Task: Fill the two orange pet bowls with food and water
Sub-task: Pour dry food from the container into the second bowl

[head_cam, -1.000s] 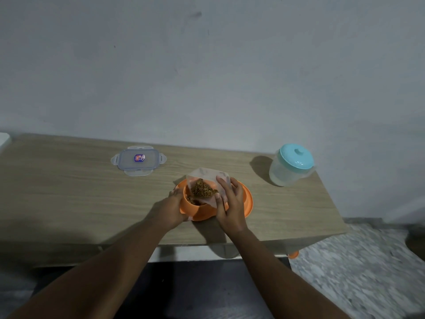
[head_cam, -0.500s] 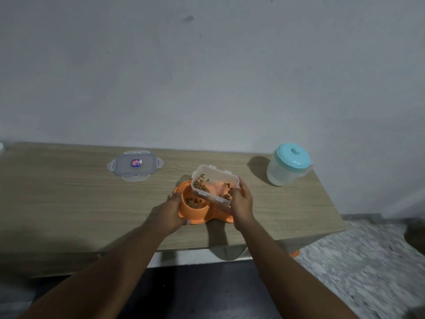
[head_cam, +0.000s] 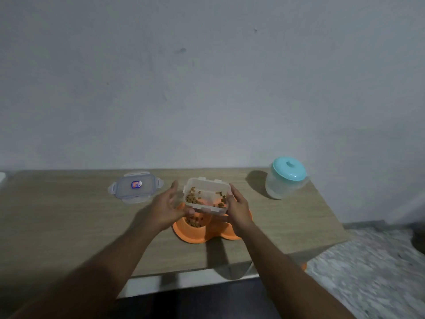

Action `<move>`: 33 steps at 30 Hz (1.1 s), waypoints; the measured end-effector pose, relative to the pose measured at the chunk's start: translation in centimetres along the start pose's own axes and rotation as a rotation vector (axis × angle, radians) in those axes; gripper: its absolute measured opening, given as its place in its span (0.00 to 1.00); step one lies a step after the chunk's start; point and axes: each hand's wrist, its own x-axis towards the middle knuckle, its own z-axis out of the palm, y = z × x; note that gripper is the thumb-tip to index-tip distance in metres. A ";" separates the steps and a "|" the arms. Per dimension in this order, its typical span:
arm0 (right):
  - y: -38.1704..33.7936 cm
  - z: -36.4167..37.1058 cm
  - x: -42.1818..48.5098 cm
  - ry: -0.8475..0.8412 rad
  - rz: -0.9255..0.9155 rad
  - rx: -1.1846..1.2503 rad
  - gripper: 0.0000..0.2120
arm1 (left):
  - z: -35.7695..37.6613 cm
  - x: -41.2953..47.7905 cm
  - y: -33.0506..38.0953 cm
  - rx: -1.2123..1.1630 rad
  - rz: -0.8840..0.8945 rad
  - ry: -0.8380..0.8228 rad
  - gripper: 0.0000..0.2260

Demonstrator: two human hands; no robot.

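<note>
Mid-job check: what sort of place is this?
Likely a plain room in a home: a wooden table against a bare grey wall, marbled floor tiles, and an orange pet bowl under a kibble container.

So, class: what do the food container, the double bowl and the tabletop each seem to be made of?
Food container: clear plastic, probably; kibble shows through its walls.
Double bowl: opaque orange plastic, smooth; even colour, rounded moulded rim.
Tabletop: matt wood-look, possibly laminate; streaky pale grain.

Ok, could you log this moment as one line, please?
right hand holds food container above bowls | left hand alongside | kibble in left bowl
</note>
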 end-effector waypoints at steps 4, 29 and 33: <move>-1.2 2.7 -0.6 -0.117 -0.037 -0.039 0.17 | -1.8 0.0 0.5 -0.179 0.011 -0.049 0.47; 5.3 20.3 -6.0 -0.361 -0.382 -0.467 0.19 | -14.5 -6.5 -13.1 -0.030 -0.154 0.235 0.37; 6.5 20.8 -6.2 -0.345 -0.334 -0.416 0.20 | -14.2 -6.9 -14.6 0.000 -0.158 0.220 0.41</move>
